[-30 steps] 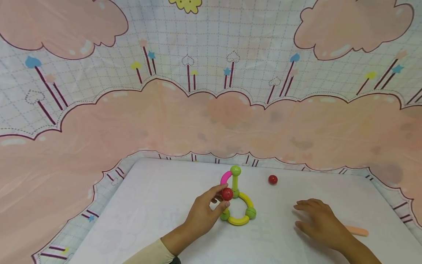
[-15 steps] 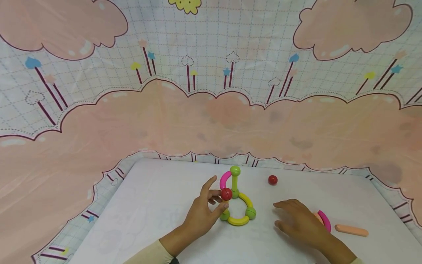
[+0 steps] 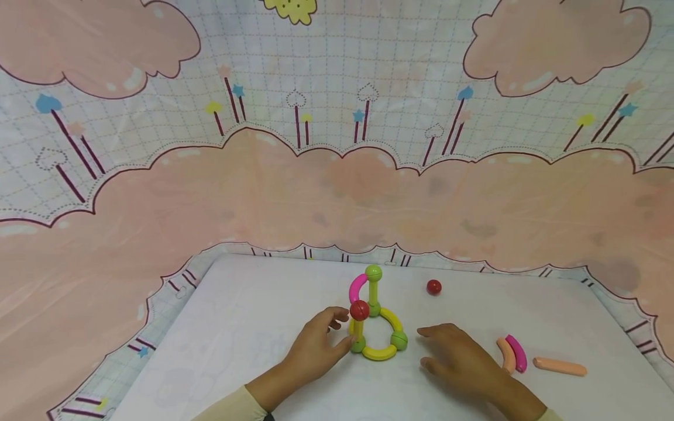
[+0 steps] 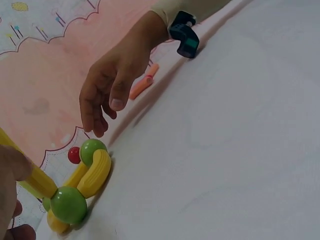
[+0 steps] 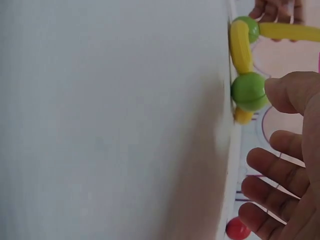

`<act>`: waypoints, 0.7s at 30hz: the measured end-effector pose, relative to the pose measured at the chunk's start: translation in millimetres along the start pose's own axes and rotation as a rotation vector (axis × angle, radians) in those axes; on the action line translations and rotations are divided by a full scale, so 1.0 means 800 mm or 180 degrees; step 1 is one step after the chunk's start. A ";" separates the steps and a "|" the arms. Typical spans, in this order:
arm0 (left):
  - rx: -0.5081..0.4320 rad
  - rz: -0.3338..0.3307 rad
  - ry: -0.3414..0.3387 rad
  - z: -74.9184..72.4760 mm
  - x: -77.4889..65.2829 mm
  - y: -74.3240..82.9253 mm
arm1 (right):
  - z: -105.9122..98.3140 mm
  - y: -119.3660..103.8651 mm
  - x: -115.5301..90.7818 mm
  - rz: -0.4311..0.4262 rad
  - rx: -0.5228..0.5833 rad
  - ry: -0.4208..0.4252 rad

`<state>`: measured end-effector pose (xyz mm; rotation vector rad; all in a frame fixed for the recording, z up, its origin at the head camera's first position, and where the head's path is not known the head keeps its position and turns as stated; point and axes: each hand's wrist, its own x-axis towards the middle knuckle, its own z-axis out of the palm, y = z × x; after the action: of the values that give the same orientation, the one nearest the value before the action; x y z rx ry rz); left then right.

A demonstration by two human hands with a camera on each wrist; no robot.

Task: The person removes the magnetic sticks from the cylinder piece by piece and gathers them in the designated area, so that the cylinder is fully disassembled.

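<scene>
A toy built of rods and balls stands mid-table in the head view: a ring of yellow curved rods point(image 3: 379, 354) joined by green balls point(image 3: 398, 340). From the ring rise a green rod point(image 3: 373, 292) topped by a green ball and a yellow rod point(image 3: 358, 331) bearing a red ball point(image 3: 360, 310). A pink curved rod point(image 3: 356, 289) links the two tops. My left hand point(image 3: 316, 345) is just left of the yellow rod, fingers loosely bent, thumb tip right at the rod's lower part. To the right of the ring hovers my right hand point(image 3: 463, 359), fingers spread and holding nothing.
A loose red ball point(image 3: 434, 287) lies behind, right of the toy. Beyond my right wrist lie an orange curved rod point(image 3: 506, 355), a pink curved rod point(image 3: 517, 353) and a straight orange rod point(image 3: 560, 366). A patterned cloth hangs behind the white table point(image 3: 253, 292).
My left hand has let go of the red ball and drawn back a little left. My right hand has moved left toward the ring, uncovering the curved rods on the right.
</scene>
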<state>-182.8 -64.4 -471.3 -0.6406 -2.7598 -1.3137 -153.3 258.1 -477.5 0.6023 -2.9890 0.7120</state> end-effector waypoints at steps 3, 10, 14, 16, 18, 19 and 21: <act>0.0137 -0.0114 -0.0095 0.000 0.000 -0.004 | 0.003 -0.003 0.002 -0.0062 0.0013 -0.0040; 0.0360 -0.0044 -0.0244 0.002 0.001 -0.012 | 0.008 -0.011 0.011 0.0146 0.0064 -0.0388; 0.0470 0.0051 -0.0306 0.005 0.003 -0.016 | 0.008 -0.014 0.013 0.0075 0.0035 -0.0444; 0.0516 0.0095 -0.0329 0.005 0.004 -0.016 | 0.008 -0.016 0.014 0.0062 0.0041 -0.0476; 0.0543 0.0107 -0.0359 0.006 0.005 -0.017 | 0.007 -0.017 0.014 0.0066 0.0047 -0.0516; 0.0552 0.0108 -0.0373 0.006 0.005 -0.017 | 0.007 -0.018 0.015 0.0066 0.0062 -0.0532; 0.0569 0.0127 -0.0389 0.006 0.005 -0.017 | 0.007 -0.019 0.015 0.0069 0.0052 -0.0549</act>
<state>-191.0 -67.2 -483.9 -0.7827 -2.8994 -1.0379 -158.4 238.4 -474.7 0.6658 -3.1546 0.7220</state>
